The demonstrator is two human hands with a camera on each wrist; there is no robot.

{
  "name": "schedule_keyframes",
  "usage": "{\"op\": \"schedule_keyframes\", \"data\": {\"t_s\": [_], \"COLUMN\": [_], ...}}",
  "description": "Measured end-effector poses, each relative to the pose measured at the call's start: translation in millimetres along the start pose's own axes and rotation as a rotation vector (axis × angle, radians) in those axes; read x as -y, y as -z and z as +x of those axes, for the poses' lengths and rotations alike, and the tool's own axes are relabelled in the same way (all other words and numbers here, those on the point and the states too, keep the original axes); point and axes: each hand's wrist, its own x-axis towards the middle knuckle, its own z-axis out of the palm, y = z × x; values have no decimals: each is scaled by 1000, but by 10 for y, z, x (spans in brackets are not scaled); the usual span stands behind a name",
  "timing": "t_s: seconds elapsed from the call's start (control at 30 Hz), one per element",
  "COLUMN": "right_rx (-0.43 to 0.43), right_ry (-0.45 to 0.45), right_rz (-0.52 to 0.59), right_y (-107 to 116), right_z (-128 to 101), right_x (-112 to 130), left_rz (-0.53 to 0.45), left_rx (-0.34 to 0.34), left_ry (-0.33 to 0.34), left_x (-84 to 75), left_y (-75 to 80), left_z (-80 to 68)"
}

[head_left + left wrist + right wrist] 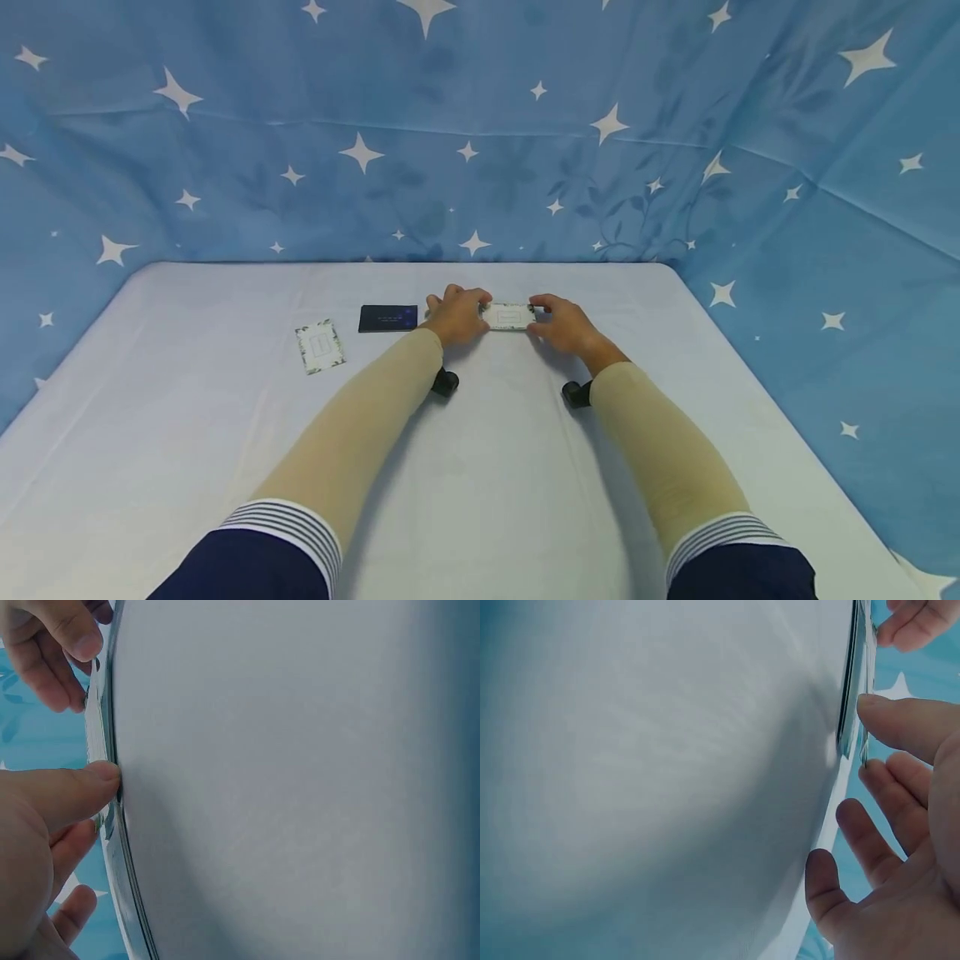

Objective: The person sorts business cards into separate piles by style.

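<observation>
A white card (pixel 508 316) with a green leafy border lies between my two hands near the far side of the table. My left hand (pixel 456 317) pinches its left end between thumb and fingers. At the right end, the thumb and forefinger of my right hand (pixel 566 327) grip it, while the other fingers spread apart in the right wrist view. Seen edge-on there, the card (pixel 869 675) has a thin dark edge (pixel 848 690) beside it; what that belongs to I cannot tell.
Left of my left hand lies a dark blue card (pixel 387 318). Farther left is another leafy-bordered white card (pixel 320 347), turned at a slant. A white cloth covers the table (pixel 510 467), and a blue star-patterned curtain (pixel 480 192) hangs behind it.
</observation>
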Motion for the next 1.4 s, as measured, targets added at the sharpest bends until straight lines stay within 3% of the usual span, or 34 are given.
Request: {"op": "schedule_keyframes", "data": {"t_s": [0.5,0.77,0.93,1.1,1.3,1.4], "right_rx": [11,-1,-18,0,118,156], "right_ry": [5,-15,55,171,280,317], "right_rz": [-53,69,179,220,196,191], "right_y": [-74,-56,-19,-95,-310,-412], "right_z": [124,50,-60,-178,-357,-413], "right_x": [0,56,234,545,856,961], "left_rz": [-9,-119,-151,-103,-81,-93], "left_rx": [8,1,28,33,20,14], "left_ry": [31,33,18,44,32,62], "left_x": [25,69,155,312,696,904], "left_y": [19,128,350,526,685,827], "left_z": [13,-85,-251,-506,-895,-1092]}}
